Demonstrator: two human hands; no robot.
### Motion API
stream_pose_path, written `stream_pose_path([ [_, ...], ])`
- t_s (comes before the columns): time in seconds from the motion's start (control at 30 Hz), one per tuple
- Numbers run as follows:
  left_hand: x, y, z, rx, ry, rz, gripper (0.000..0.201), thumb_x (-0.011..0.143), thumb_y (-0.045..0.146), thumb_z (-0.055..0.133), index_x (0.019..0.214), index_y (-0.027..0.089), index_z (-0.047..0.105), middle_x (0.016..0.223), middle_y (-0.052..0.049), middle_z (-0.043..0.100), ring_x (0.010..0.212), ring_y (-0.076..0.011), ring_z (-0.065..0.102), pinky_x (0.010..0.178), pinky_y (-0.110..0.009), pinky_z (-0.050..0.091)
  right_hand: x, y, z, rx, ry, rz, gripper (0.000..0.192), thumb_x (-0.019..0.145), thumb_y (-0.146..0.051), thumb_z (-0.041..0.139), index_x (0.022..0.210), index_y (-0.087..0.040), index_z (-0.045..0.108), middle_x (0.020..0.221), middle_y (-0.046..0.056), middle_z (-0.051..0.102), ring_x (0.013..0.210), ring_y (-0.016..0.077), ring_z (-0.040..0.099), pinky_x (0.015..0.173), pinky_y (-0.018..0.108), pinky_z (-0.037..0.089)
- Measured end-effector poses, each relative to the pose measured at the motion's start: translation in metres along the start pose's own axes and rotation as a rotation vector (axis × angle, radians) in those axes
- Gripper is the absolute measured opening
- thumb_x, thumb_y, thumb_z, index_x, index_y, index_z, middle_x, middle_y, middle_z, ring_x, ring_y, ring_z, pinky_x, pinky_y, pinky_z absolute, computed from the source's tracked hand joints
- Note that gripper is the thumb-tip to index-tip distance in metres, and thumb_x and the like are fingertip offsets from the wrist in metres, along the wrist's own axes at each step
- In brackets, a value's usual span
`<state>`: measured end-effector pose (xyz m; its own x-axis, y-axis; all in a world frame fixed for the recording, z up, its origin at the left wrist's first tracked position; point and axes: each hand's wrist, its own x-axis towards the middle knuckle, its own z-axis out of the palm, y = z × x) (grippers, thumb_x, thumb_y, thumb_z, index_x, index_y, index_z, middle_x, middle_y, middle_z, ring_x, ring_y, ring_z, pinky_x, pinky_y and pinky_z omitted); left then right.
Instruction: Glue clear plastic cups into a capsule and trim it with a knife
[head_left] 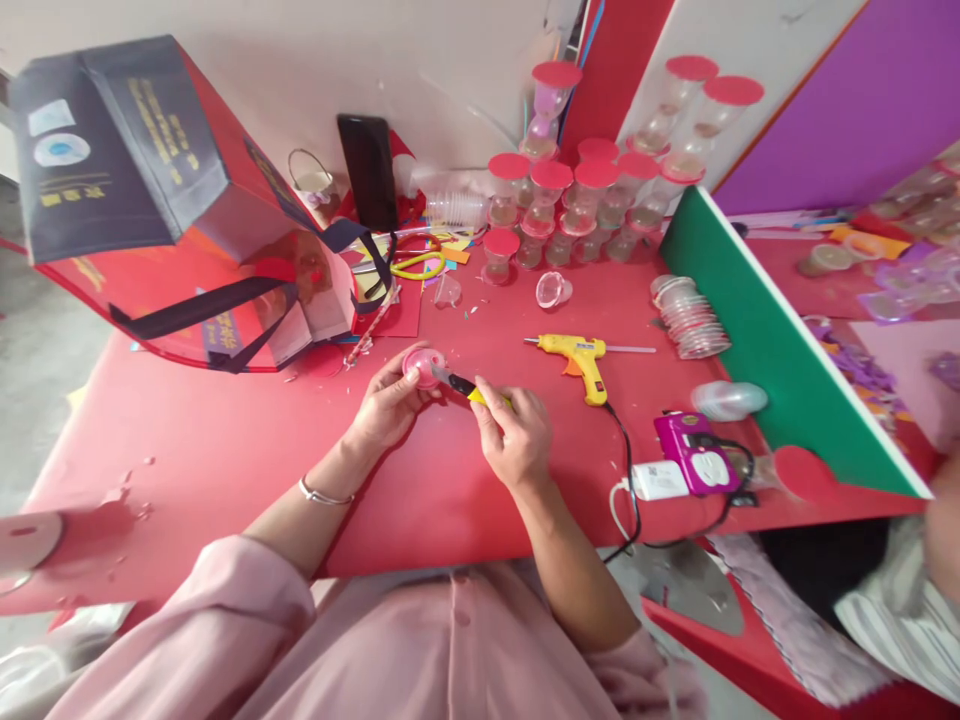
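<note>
**Trimming a red-capped cup with a utility knife**

The left hand [390, 405] grasps a small clear cup with a red paper cap [423, 366], fingers curled round its rim and the capped face tilted up toward the camera. The right hand [514, 440] is clenched on the yellow handle of a utility knife [469, 388], whose dark blade end reaches left and meets the cap's right edge. The cup thus sits just beyond the left fingertips, above the red table [225, 440], with the blade touching it from the side of the right hand. The step in hand appears to be trimming or scoring the cap along the cup's rim. The next move likely calls for a steady hold by the left hand, slow turning of the cup, and light blade pressure directed away from the left fingers. A yellow glue gun [577, 355] lies apart to the right; finished capped cups [570, 200] stand stacked at the table's far edge.
</note>
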<state>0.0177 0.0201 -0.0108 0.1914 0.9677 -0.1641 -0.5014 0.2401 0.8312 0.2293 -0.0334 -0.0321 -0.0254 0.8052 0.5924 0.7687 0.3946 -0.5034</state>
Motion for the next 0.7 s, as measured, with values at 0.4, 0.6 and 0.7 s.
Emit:
stream_pose_path([
  [0.4,0.0,-0.001,0.001,0.03,0.023,0.066,0.059,0.08,0.034,0.095,0.131,0.025,0.067,0.124,-0.009,0.078,0.115,-0.0246,0.078,0.095,-0.037,0.065,0.001,-0.007,-0.003,-0.002,-0.012,-0.011,0.037,0.108,-0.033,0.062,0.144,-0.028,0.072,0.102,0.007,0.077,0.092,0.02,0.067,0.088,0.034,0.052],
  [0.6,0.0,-0.001,0.003,0.042,0.048,0.07,0.058,0.078,0.033,0.096,0.128,0.025,0.068,0.121,-0.008,0.078,0.111,-0.0249,0.078,0.092,-0.036,0.065,0.001,-0.006,-0.002,-0.003,-0.02,-0.013,0.037,0.109,-0.033,0.061,0.145,-0.028,0.071,0.103,0.008,0.077,0.094,0.0205,0.068,0.09,0.035,0.052],
  [0.7,0.0,-0.001,0.005,0.029,0.061,0.074,0.058,0.076,0.031,0.097,0.126,0.025,0.068,0.118,-0.007,0.079,0.112,-0.0257,0.078,0.089,-0.035,0.065,0.002,-0.008,-0.003,0.0,-0.005,-0.024,0.036,0.109,-0.033,0.061,0.143,-0.027,0.072,0.102,0.008,0.077,0.092,0.0203,0.067,0.089,0.035,0.052],
])
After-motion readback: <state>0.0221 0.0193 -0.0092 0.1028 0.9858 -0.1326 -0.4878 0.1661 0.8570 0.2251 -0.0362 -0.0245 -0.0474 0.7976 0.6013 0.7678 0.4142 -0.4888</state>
